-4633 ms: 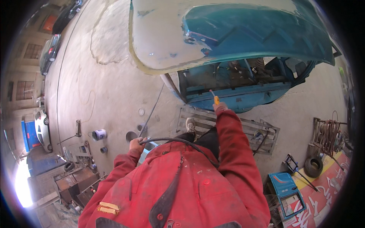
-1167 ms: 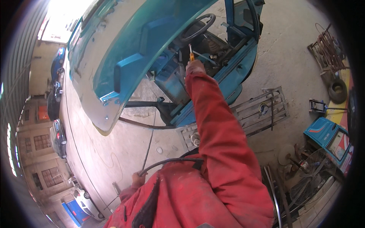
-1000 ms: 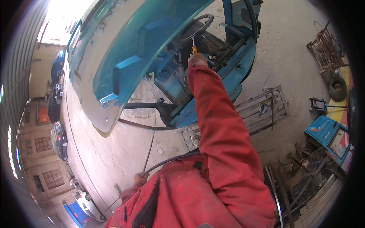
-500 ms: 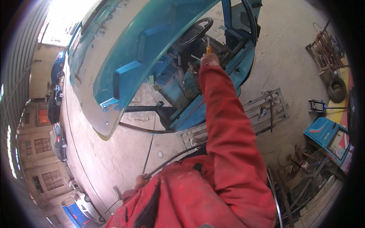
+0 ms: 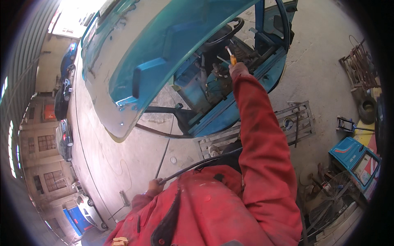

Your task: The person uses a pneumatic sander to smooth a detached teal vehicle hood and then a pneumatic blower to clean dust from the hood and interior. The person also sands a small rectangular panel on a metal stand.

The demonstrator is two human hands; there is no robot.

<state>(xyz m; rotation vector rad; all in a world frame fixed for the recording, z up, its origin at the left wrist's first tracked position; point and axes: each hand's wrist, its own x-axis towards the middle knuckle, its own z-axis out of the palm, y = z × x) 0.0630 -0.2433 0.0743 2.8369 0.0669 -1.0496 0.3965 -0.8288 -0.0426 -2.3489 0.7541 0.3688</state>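
My right arm, in a red sleeve, reaches into the open side of a teal vehicle cab. At its end my right hand is closed around the orange handle of a screwdriver, whose metal shaft points up and slightly left. Beyond the tool is the black steering wheel; dusty mechanical parts lie just left of the hand. Low on the left, my left hand is closed on one end of a long dark rod or hose, which crosses in front of my body.
A large teal and whitish body panel spans the cab's left. Beside the cab lies a slatted frame on the concrete floor. At right are a tyre, a loose teal door and a fan grille. Cars stand far left.
The view has shifted, moving the scene right in the picture. My right hand has drawn back slightly from the steering wheel, and the screwdriver now tilts more to the left. My left hand keeps its grip.
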